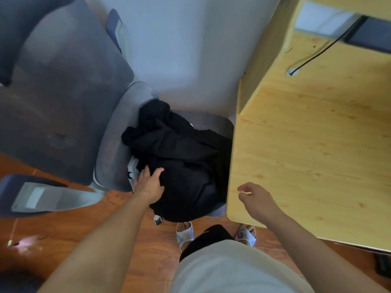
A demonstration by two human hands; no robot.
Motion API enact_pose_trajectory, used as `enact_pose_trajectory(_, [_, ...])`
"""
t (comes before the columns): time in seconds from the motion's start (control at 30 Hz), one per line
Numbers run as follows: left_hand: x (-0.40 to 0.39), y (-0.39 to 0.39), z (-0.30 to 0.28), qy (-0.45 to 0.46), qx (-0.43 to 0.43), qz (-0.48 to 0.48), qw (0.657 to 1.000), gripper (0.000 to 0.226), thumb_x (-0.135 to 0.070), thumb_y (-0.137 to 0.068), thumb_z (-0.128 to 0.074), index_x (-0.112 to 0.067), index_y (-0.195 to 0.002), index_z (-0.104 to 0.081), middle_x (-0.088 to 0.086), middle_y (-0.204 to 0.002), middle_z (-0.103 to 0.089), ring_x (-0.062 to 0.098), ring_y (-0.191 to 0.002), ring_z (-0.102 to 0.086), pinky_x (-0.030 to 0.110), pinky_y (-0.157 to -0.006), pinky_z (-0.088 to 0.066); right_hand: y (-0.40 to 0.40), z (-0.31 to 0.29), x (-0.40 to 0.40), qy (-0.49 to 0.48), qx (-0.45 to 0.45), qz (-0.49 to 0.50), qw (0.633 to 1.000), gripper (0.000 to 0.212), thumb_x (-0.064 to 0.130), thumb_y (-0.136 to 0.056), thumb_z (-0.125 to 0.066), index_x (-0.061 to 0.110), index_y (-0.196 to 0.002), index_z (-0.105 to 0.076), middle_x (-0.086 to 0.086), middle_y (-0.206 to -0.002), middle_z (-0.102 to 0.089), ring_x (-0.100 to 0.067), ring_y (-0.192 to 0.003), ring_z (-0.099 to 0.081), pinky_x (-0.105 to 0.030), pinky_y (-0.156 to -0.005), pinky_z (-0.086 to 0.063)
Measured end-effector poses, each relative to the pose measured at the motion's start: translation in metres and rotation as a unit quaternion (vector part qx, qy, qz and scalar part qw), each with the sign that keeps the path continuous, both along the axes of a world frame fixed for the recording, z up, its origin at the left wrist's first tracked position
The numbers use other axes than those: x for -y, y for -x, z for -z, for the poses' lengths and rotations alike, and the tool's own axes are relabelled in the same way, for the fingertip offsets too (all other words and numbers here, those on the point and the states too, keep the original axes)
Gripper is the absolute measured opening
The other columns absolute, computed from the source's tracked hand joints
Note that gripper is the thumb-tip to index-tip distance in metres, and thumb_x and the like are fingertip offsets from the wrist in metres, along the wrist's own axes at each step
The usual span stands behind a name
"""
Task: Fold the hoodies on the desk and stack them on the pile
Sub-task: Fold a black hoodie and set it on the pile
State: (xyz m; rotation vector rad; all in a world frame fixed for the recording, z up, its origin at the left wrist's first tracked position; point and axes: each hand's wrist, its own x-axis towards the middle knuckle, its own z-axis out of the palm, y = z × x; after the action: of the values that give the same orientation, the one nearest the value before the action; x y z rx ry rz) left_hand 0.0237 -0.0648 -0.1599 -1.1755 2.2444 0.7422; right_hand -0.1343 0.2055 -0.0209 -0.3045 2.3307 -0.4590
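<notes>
Reaching down over the grey mesh office chair (118, 132), the person's left hand (148, 182) lies flat with its fingers spread on a crumpled heap of black hoodie fabric (182, 153), which fills the chair seat just beside the edge of the pale pine-wood desk (313, 149). A bit of white cloth with black marks (132, 169) peeks from under the heap near the left fingers. The right hand (257, 200) hovers above the desk's near corner, its fingers loosely curled and holding nothing. Farther back on the desk a thin black cable (317, 53) runs to a dark flat device (372, 37), blurred at the frame edge. Below, the person's feet in white slippers (186, 231) stand on the reddish-brown wooden floor (131, 240), close to the chair.
</notes>
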Motion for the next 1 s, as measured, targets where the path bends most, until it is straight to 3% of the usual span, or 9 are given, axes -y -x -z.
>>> enact_pose_trajectory(0.17, [-0.006, 0.010, -0.028, -0.042, -0.160, -0.099, 0.981, 0.037, -0.028, -0.109, -0.040, -0.026, -0.142, -0.056, 0.005, -0.146, -0.051, 0.027, -0.128, -0.054, 0.036, -0.106, -0.043, -0.010, -0.003, 0.009, 0.007, 0.010, -0.005, 1.000, 0.030, 0.024, -0.103, -0.048, 0.020, -0.130, -0.060, 0.001, -0.133, -0.058, -0.014, -0.083, -0.059, -0.026, -0.070, -0.043])
enact_pose_trajectory(0.27, [-0.020, 0.024, -0.081, -0.131, -0.304, -0.227, 0.916, 0.024, -0.014, -0.102, -0.059, -0.028, -0.112, -0.075, -0.005, -0.125, -0.069, 0.014, -0.119, -0.061, 0.025, -0.101, -0.045, -0.017, -0.011, 0.016, 0.034, -0.008, -0.034, 0.999, 0.034, 0.026, -0.102, -0.051, 0.021, -0.136, -0.056, 0.000, -0.140, -0.056, -0.016, -0.109, -0.060, -0.027, -0.087, -0.048])
enact_pose_trajectory(0.37, [-0.028, 0.045, -0.156, -0.195, -0.417, -0.204, 0.864, 0.025, -0.009, -0.096, -0.067, -0.031, -0.100, -0.079, -0.014, -0.110, -0.075, 0.005, -0.113, -0.066, 0.035, -0.106, -0.051, -0.028, -0.024, 0.049, 0.128, 0.020, -0.065, 0.989, 0.074, 0.042, -0.093, -0.068, 0.024, -0.155, -0.033, 0.004, -0.157, -0.040, -0.017, -0.139, -0.043, -0.035, -0.111, -0.041])
enact_pose_trajectory(0.47, [-0.037, 0.065, -0.239, -0.279, -0.475, -0.150, 0.821, 0.030, -0.004, -0.097, -0.063, -0.026, -0.113, -0.077, -0.005, -0.115, -0.075, 0.012, -0.113, -0.069, 0.040, -0.100, -0.056, -0.042, -0.038, 0.093, 0.266, -0.023, -0.039, 0.963, 0.121, 0.073, -0.061, -0.081, 0.035, -0.157, -0.018, 0.012, -0.156, -0.038, -0.014, -0.143, -0.039, -0.044, -0.114, -0.040])
enact_pose_trajectory(0.57, [-0.037, 0.075, -0.309, -0.358, -0.482, -0.126, 0.789, 0.043, 0.012, -0.092, -0.058, -0.019, -0.121, -0.070, 0.014, -0.125, -0.069, 0.021, -0.116, -0.068, 0.044, -0.105, -0.053, -0.028, -0.072, 0.107, 0.356, -0.094, 0.075, 0.927, 0.093, 0.037, -0.075, -0.082, 0.033, -0.151, -0.029, 0.013, -0.128, -0.057, -0.013, -0.120, -0.058, -0.031, -0.094, -0.048])
enact_pose_trajectory(0.67, [-0.025, 0.081, -0.367, -0.304, -0.525, -0.086, 0.790, 0.060, 0.016, -0.075, -0.056, -0.020, -0.122, -0.070, 0.019, -0.124, -0.069, 0.029, -0.117, -0.067, 0.047, -0.110, -0.049, 0.014, -0.140, 0.102, 0.362, -0.210, 0.069, 0.906, 0.045, 0.009, -0.087, -0.062, 0.030, -0.126, -0.051, 0.014, -0.094, -0.062, -0.017, -0.090, -0.062, -0.022, -0.067, -0.042])
enact_pose_trajectory(0.8, [-0.021, 0.101, -0.452, -0.148, -0.599, 0.019, 0.787, 0.077, 0.021, -0.082, -0.053, -0.019, -0.148, -0.049, -0.007, -0.116, -0.069, 0.004, -0.109, -0.068, 0.022, -0.104, -0.049, 0.070, -0.266, 0.102, 0.421, -0.324, 0.043, 0.846, 0.034, 0.002, -0.086, -0.051, 0.025, -0.109, -0.060, 0.009, -0.090, -0.066, -0.014, -0.085, -0.059, -0.025, -0.071, -0.046])
enact_pose_trajectory(0.9, [-0.028, 0.123, -0.529, -0.051, -0.667, 0.095, 0.737, 0.086, 0.004, -0.085, -0.066, -0.022, -0.159, -0.031, -0.004, -0.145, -0.054, 0.002, -0.124, -0.059, 0.022, -0.110, -0.045, 0.096, -0.376, 0.102, 0.486, -0.388, 0.039, 0.782, 0.034, 0.001, -0.082, -0.047, 0.021, -0.103, -0.063, 0.014, -0.085, -0.064, -0.010, -0.084, -0.059, -0.013, -0.065, -0.042])
enact_pose_trajectory(1.0, [-0.042, 0.139, -0.619, 0.079, -0.731, 0.172, 0.656, 0.101, -0.013, -0.086, -0.077, -0.023, -0.163, -0.013, -0.003, -0.154, -0.041, 0.003, -0.135, -0.048, 0.018, -0.111, -0.041, 0.103, -0.493, 0.090, 0.552, -0.438, 0.053, 0.707, 0.035, 0.005, -0.077, -0.046, 0.021, -0.101, -0.066, 0.012, -0.084, -0.065, -0.010, -0.081, -0.061, -0.023, -0.069, -0.048])
